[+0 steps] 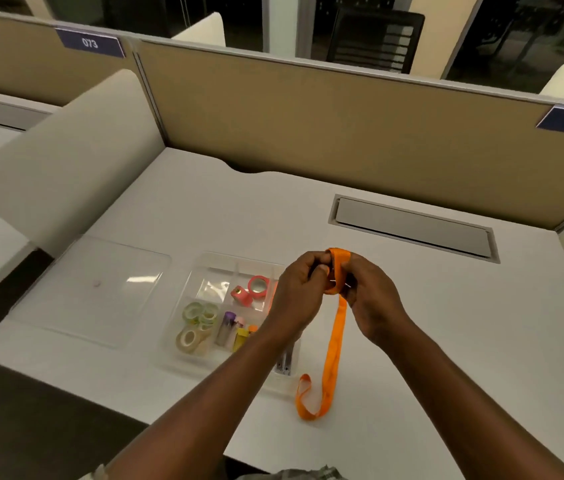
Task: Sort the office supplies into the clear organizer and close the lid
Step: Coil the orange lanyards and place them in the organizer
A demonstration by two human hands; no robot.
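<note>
While tape rolls [197, 323] and markers [235, 330] already fill the clear organizer [213, 289], the left hand [299, 289] and right hand [370, 299] both grip the orange lanyard [334, 344] above its right edge, apparently coiling it. Its tail trails on the surface [446, 341]. Stowing it and fitting the lid [100, 289], which lies apart on the left, are not yet done.

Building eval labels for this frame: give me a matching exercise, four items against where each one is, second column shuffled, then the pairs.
1 orange strap
2 clear lid
3 pink tape rolls
4 green tape rolls

A in the organizer's near-left section
B flat on the desk, left of the organizer
C held by left hand and right hand
D in a far section of the organizer

Pairs: 1-C, 2-B, 3-D, 4-A
</note>
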